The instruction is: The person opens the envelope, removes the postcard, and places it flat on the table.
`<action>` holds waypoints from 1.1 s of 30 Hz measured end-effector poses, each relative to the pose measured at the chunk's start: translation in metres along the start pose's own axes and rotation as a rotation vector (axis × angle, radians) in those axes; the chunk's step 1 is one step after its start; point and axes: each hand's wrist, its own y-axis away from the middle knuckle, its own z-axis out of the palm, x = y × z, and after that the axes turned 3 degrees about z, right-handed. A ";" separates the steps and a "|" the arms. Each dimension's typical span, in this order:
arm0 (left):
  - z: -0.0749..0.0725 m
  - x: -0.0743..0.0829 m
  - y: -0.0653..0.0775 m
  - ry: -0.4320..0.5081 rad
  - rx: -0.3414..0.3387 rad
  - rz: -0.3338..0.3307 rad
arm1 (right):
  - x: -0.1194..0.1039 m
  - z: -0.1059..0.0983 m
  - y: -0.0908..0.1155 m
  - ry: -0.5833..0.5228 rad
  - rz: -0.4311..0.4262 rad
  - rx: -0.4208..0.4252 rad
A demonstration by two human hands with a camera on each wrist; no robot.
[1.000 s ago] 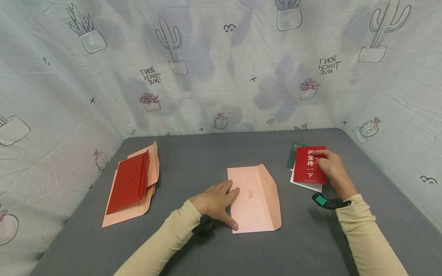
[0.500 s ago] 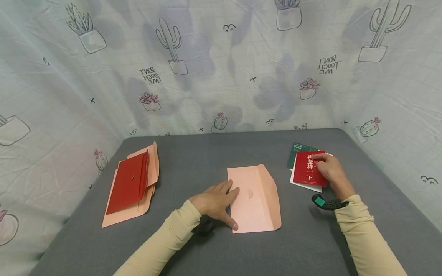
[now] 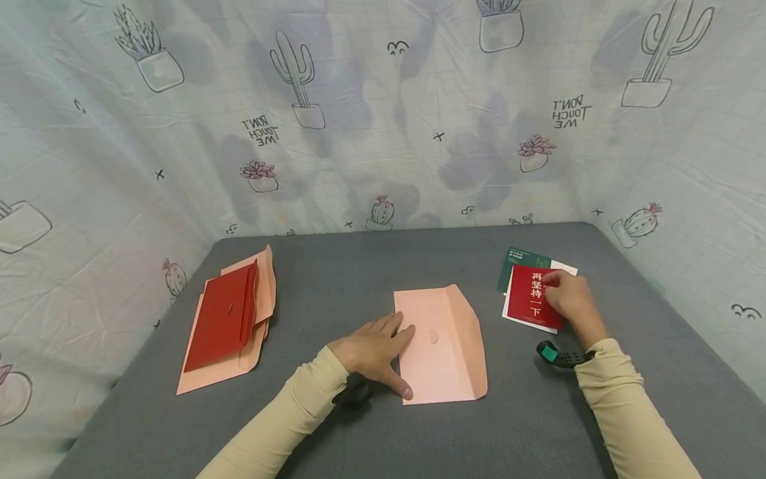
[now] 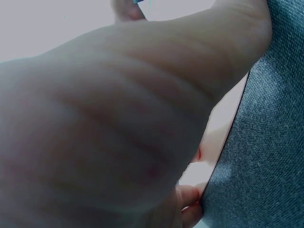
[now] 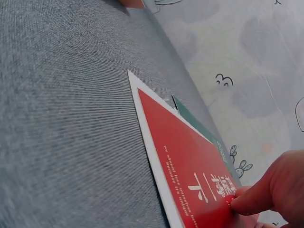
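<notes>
In the head view my left hand (image 3: 374,352) rests with spread fingers on the left edge of a pink envelope (image 3: 431,359), whose flap (image 3: 469,346) lies unfolded to the right. The left wrist view is mostly filled by the palm (image 4: 104,118), with a strip of the envelope (image 4: 223,123) behind it. My right hand (image 3: 573,299) pinches the right side of a red card (image 3: 526,296) with white lettering. Beneath that card lie a white card (image 3: 565,266) and a green card (image 3: 529,258). Thumb and fingertips meet the red card (image 5: 180,152) in the right wrist view.
On the left of the grey table (image 3: 335,266) lies a pile of pink envelopes (image 3: 266,286) with red envelopes (image 3: 221,316) on top. A patterned white cloth (image 3: 371,120) hangs behind and at both sides.
My right hand has drawn the red card slightly toward me and to the left, exposing more of the green and white cards. My left hand and the pink envelope have stayed still.
</notes>
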 end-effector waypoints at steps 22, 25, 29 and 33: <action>0.002 0.001 0.000 -0.017 -0.003 0.006 | -0.003 0.004 0.002 -0.048 0.067 0.080; 0.002 0.001 0.000 -0.012 -0.003 0.004 | -0.010 -0.001 0.005 -0.090 -0.007 0.083; 0.001 0.001 0.001 -0.012 0.003 -0.004 | -0.027 -0.005 0.011 -0.123 -0.134 -0.027; 0.001 0.001 0.001 -0.018 0.005 -0.003 | -0.045 0.000 0.020 -0.146 -0.185 -0.150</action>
